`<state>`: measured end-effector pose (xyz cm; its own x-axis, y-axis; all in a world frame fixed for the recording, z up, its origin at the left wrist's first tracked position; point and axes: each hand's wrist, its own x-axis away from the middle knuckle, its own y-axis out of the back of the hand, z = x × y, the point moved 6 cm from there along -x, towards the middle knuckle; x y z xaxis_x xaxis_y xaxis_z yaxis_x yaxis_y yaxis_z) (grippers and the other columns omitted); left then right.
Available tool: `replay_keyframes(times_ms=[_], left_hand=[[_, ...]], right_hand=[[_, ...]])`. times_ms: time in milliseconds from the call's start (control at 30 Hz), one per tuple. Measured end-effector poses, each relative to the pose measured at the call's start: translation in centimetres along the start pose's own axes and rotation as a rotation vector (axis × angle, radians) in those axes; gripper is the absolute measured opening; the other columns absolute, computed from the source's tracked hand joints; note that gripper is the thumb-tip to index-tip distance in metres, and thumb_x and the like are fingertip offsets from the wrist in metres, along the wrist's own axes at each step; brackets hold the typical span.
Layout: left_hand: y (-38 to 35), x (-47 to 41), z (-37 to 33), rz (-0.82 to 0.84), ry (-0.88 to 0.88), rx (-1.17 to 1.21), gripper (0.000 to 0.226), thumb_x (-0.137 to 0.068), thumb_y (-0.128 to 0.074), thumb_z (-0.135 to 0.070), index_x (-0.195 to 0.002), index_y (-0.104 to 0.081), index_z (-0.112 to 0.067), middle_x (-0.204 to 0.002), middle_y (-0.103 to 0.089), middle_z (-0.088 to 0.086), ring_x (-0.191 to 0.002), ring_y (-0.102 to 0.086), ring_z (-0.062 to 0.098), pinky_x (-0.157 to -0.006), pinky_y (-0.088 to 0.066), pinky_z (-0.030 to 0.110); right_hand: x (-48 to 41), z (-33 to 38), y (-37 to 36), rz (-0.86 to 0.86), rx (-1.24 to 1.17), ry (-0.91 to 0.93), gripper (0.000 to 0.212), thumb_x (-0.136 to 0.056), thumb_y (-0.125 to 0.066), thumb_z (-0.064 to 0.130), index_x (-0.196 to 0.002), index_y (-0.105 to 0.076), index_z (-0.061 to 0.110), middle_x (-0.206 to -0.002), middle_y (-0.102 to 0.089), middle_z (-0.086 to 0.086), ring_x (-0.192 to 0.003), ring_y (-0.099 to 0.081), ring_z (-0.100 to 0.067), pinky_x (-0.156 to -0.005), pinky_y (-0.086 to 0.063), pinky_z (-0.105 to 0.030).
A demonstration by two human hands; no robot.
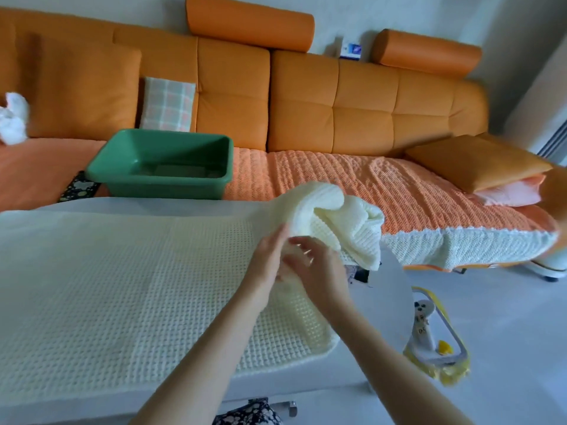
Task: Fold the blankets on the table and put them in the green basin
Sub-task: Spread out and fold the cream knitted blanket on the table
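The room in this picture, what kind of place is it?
Probably a living room in someone's home. A long orange sofa with cushions runs along the wall, a plaid pillow leans on it, and a cream blanket lies over the table, near a green basin.

One blanket [122, 286], one green basin [159, 188], two hands [266, 262] [320, 269], two orange bolsters [250, 23] [426, 52]
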<state>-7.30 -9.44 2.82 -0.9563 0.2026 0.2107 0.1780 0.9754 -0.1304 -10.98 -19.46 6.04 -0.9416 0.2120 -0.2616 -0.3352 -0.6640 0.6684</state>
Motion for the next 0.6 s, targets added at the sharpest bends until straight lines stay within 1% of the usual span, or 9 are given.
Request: replay_keyframes(times_ms=[100,167,200,267,367,433,500,567,600], left_hand=[[2.4,-1.4,1.9,-0.142,0.053,-0.242,0.052,-0.073,-0.065,-0.056,-0.105,-0.056,-0.016,-0.099,-0.065,0.003,-0.091,-0.062,0.022,-0.085,-0.05,0.037],[4.5,-1.8,3.3,-0.24,0.021,-0.346,0.045,-0.079,-0.066,-0.044,-0.106,-0.062,-0.008,-0.099,-0.067,0.01,-0.092,-0.063,0.028,-0.084,-0.051,0.041],[5.5,-1.8,3.8,-0.271,0.009,-0.34,0.038,-0.084,-0.064,-0.038,-0.105,-0.063,-0.006,-0.098,-0.067,0.012,-0.091,-0.064,0.029,-0.083,-0.052,0.044],[7.3,-1.8,4.4,-0.326,-0.003,-0.345,0.03,-0.088,-0.06,-0.034,-0.101,-0.063,-0.006,-0.095,-0.067,0.013,-0.089,-0.064,0.03,-0.081,-0.053,0.048],[9.9,-1.9,4.5,-0.404,-0.012,-0.408,0.029,-0.087,-0.063,-0.034,-0.096,-0.057,-0.007,-0.095,-0.065,0.013,-0.09,-0.063,0.031,-0.079,-0.053,0.05],[11.1,-1.9,4.5,-0.397,-0.007,-0.463,0.042,-0.084,-0.066,-0.034,-0.113,-0.051,-0.006,-0.109,-0.061,0.015,-0.098,-0.06,0.032,-0.083,-0.051,0.048],[11.9,-2.0,4.3,-0.375,-0.03,-0.571,0.073,-0.081,-0.068,-0.037,-0.138,-0.034,-0.007,-0.131,-0.048,0.019,-0.117,-0.05,0.033,-0.097,-0.043,0.045],[11.7,-1.8,3.3,-0.367,-0.136,-0.698,0.083,-0.082,-0.067,-0.038,-0.147,-0.022,-0.013,-0.143,-0.034,0.019,-0.131,-0.035,0.032,-0.105,-0.032,0.042],[11.3,-1.9,2.8,-0.35,-0.199,-0.728,0.082,-0.083,-0.066,-0.037,-0.148,-0.02,-0.016,-0.145,-0.03,0.017,-0.134,-0.03,0.03,-0.106,-0.029,0.041]], right_hand=[[3.6,-0.4,-3.6,0.191,0.084,0.056,0.032,-0.089,-0.061,0.033,-0.121,-0.059,0.032,-0.105,-0.061,0.01,-0.084,-0.057,-0.006,-0.074,-0.05,-0.026],[4.1,-2.1,-3.0,0.113,0.036,0.027,0.029,-0.089,-0.062,0.035,-0.118,-0.062,0.03,-0.105,-0.062,0.012,-0.08,-0.056,0.001,-0.074,-0.05,-0.021],[3.8,-3.0,-2.1,0.032,-0.012,-0.013,0.028,-0.087,-0.063,0.035,-0.114,-0.064,0.029,-0.105,-0.062,0.012,-0.08,-0.057,0.001,-0.075,-0.052,-0.024],[2.6,-5.4,-0.5,-0.111,-0.056,-0.092,0.033,-0.086,-0.065,0.037,-0.116,-0.062,0.025,-0.111,-0.062,0.008,-0.093,-0.061,-0.006,-0.082,-0.054,-0.033],[0.3,-8.1,-0.5,-0.068,-0.044,-0.212,0.057,-0.086,-0.062,0.045,-0.135,-0.045,0.021,-0.138,-0.047,0.002,-0.125,-0.046,-0.018,-0.1,-0.043,-0.036],[-1.4,-8.8,-1.3,-0.03,-0.118,-0.263,0.071,-0.085,-0.059,0.051,-0.144,-0.032,0.021,-0.148,-0.036,-0.001,-0.133,-0.038,-0.022,-0.105,-0.036,-0.039],[-2.9,-8.9,-2.5,-0.011,-0.172,-0.281,0.078,-0.084,-0.057,0.055,-0.146,-0.027,0.019,-0.151,-0.032,-0.003,-0.136,-0.034,-0.022,-0.108,-0.035,-0.042],[-4.0,-8.5,-4.0,0.003,-0.172,-0.295,0.078,-0.081,-0.058,0.059,-0.143,-0.034,0.018,-0.143,-0.043,-0.004,-0.13,-0.043,-0.023,-0.102,-0.042,-0.044],[-4.3,-8.2,-4.7,-0.01,-0.156,-0.3,0.07,-0.082,-0.059,0.056,-0.138,-0.042,0.017,-0.134,-0.052,-0.004,-0.121,-0.05,-0.022,-0.094,-0.047,-0.042]])
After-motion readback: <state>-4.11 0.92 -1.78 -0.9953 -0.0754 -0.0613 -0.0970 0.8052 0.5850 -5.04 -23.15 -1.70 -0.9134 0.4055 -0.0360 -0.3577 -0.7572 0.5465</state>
